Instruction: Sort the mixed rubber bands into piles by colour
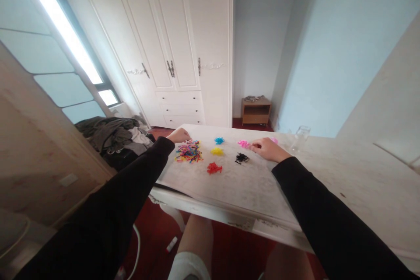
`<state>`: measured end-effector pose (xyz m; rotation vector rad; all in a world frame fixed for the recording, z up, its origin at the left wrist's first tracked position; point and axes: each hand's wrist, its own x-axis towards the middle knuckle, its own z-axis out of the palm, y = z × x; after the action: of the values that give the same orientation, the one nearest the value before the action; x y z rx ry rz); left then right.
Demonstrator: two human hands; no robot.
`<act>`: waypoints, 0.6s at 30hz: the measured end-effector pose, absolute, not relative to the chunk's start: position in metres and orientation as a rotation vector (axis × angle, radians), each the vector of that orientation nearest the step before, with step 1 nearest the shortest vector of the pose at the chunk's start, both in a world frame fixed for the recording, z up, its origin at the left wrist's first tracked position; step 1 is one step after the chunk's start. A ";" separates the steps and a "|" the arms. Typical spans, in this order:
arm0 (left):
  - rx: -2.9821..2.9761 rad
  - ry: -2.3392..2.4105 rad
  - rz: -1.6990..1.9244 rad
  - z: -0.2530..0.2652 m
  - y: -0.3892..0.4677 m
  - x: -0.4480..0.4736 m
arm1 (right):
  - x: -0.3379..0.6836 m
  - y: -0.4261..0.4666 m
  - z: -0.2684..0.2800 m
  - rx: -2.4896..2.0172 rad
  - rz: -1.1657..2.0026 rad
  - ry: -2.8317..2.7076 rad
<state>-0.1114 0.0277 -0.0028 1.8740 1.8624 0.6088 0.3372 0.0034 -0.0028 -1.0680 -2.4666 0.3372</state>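
My left hand [179,135] is at the far edge of a mixed pile of small, thin coloured pieces [189,152], its fingers curled down and touching or nearly touching them; anything in them is hidden. Beside the pink pile [243,144], my right hand [267,148] has its fingertips pinched together, and I cannot make out what they hold. Sorted by colour, blue [219,140], yellow [217,151], red [214,168] and black [242,158] piles of similar pieces lie between my hands. More pink [274,140] shows behind my right hand.
A clear glass jar [300,138] stands on the white table [243,188], right of my right hand. Dark clothes [111,135] are heaped left of the table. Beyond it are a white wardrobe [177,39] and a small wooden nightstand [256,113].
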 end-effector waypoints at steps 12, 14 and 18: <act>1.872 2.009 0.639 0.003 0.015 -0.127 | 0.336 0.001 -0.003 -1.065 0.355 -2.504; 1.896 2.050 0.642 0.004 0.014 -0.127 | 0.336 0.000 -0.003 -1.069 0.348 -2.514; 1.934 2.076 0.644 0.005 0.013 -0.123 | 0.335 0.000 -0.003 -1.071 0.344 -2.534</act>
<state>-0.1229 0.0135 0.0049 1.9343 2.0762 0.6436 0.3354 0.0005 -0.0033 -1.0708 -2.5337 0.3443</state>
